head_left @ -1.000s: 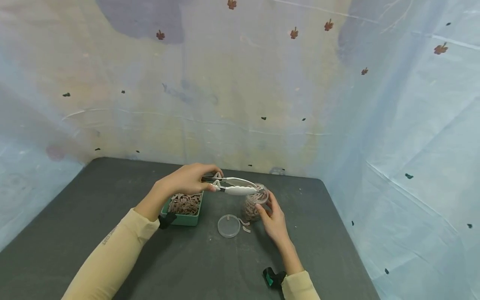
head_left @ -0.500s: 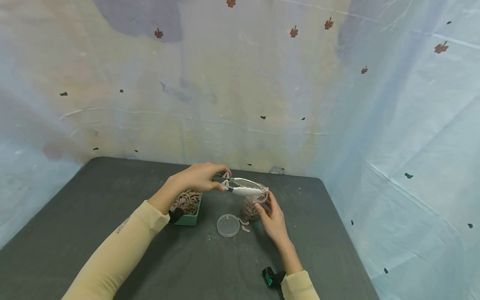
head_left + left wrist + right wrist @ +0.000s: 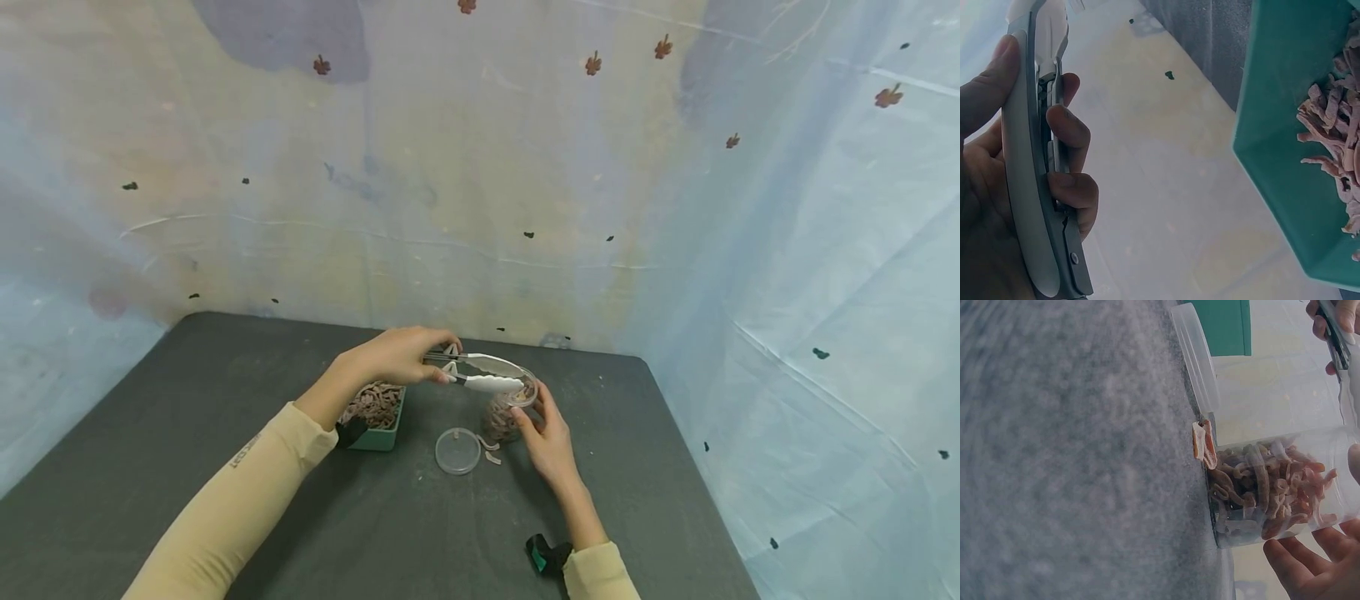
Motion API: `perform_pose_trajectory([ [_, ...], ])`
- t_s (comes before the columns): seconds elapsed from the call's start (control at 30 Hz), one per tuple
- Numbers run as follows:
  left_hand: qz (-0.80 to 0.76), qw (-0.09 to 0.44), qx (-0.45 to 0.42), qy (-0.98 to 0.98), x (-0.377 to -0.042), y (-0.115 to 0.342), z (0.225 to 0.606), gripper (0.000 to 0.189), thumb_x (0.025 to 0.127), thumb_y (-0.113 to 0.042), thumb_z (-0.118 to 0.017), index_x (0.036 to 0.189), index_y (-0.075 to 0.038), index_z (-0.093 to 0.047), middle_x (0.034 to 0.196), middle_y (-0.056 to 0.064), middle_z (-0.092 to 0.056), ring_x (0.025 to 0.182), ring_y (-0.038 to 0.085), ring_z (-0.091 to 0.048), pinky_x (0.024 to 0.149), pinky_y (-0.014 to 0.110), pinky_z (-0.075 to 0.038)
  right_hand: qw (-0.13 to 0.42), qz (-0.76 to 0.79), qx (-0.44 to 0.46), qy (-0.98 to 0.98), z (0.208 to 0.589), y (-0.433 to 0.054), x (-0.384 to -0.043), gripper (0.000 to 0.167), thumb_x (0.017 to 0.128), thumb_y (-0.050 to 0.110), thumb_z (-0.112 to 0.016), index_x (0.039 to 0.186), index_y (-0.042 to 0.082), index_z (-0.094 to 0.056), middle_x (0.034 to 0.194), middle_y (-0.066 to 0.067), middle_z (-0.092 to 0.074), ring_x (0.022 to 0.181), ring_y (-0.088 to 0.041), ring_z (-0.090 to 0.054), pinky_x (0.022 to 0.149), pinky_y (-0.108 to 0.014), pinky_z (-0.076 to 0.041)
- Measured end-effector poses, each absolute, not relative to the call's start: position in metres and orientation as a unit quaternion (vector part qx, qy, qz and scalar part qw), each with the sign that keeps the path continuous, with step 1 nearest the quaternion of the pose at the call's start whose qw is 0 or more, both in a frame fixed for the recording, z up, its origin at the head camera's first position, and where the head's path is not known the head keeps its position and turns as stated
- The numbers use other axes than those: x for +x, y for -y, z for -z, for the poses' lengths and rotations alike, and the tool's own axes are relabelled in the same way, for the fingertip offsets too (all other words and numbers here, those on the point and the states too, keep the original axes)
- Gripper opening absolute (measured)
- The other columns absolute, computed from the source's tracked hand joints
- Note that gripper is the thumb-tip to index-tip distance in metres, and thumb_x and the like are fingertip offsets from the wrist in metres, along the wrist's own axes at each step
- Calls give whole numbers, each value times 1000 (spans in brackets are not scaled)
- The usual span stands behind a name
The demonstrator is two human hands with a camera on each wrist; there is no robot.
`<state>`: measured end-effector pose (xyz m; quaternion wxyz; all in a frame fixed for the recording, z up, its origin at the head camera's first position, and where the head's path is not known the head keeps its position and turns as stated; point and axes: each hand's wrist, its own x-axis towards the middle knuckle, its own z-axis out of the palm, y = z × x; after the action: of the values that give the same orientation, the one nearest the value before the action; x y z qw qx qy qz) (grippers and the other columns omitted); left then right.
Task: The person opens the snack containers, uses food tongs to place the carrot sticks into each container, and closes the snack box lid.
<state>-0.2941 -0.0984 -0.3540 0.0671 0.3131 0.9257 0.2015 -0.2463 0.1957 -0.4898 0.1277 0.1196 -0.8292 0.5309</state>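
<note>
My left hand (image 3: 397, 354) grips a pair of tongs (image 3: 1025, 162) with white tips. In the head view these tips sit at the mouth of a clear plastic jar (image 3: 501, 421), slightly apart. Brownish-pink dried strips (image 3: 1272, 487) fill much of the jar, which stands on the table. Around the jar's upper part, my right hand (image 3: 549, 437) curls its thumb and fingers. Whether the tong tips still pinch a strip is hard to see. Left of the jar, partly behind my left forearm, is a green tray (image 3: 1272, 156) heaped with similar strips (image 3: 372, 404).
A round clear lid (image 3: 457, 452) lies on the dark table (image 3: 420, 533) just in front of the jar. Beside it are a few loose strips (image 3: 1204, 444). A printed plastic sheet (image 3: 450, 167) hangs behind the table and along its right side.
My left hand has moved a little right with the tongs, bringing their tips over the jar's mouth. Strips seen at the tips half a second ago now appear lower, at the mouth.
</note>
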Motion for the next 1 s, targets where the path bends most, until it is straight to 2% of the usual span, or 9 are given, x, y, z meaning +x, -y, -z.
perform_pose_trajectory([
  [0.13,-202,61,305,-928,-291,107,356,52,98,-45,-72,145,-28,-56,146,2,-59,126,26,-61,95,54,-52,127,-529,117,831,491,-194,-247,69,104,29,-67,161,6,-35,157,-23,-45,139,-45,-51,105,-57,-49],
  [0.3,-201,53,293,-933,-285,126,358,53,99,-45,-71,146,-27,-55,145,2,-59,124,27,-62,94,53,-53,132,-527,118,831,492,-193,-247,69,104,28,-68,161,5,-36,157,-23,-45,138,-44,-52,104,-56,-50],
  [0.57,-174,39,276,-944,-271,160,352,59,98,-46,-72,149,-23,-53,137,4,-64,96,17,-67,78,45,-53,132,-535,120,826,494,-197,-248,69,104,26,-68,160,4,-36,156,-25,-45,139,-45,-50,104,-56,-50],
  [0.73,-153,37,257,-953,-266,187,351,64,97,-49,-72,151,-22,-50,122,1,-68,80,11,-62,70,40,-51,130,-534,123,826,494,-198,-248,70,104,25,-68,161,2,-34,156,-26,-45,139,-45,-50,105,-57,-49],
  [0.9,-136,42,242,-960,-261,213,348,63,97,-43,-74,150,-17,-51,105,-2,-68,74,9,-59,65,38,-49,132,-522,121,834,493,-197,-247,71,104,25,-69,160,1,-33,156,-26,-45,138,-45,-51,103,-56,-51],
  [1.0,-125,44,234,-963,-259,225,346,63,97,-41,-76,149,-15,-52,107,-1,-69,76,10,-62,66,39,-51,129,-522,119,835,493,-196,-246,71,104,26,-68,161,2,-33,156,-25,-45,139,-44,-51,104,-55,-50],
])
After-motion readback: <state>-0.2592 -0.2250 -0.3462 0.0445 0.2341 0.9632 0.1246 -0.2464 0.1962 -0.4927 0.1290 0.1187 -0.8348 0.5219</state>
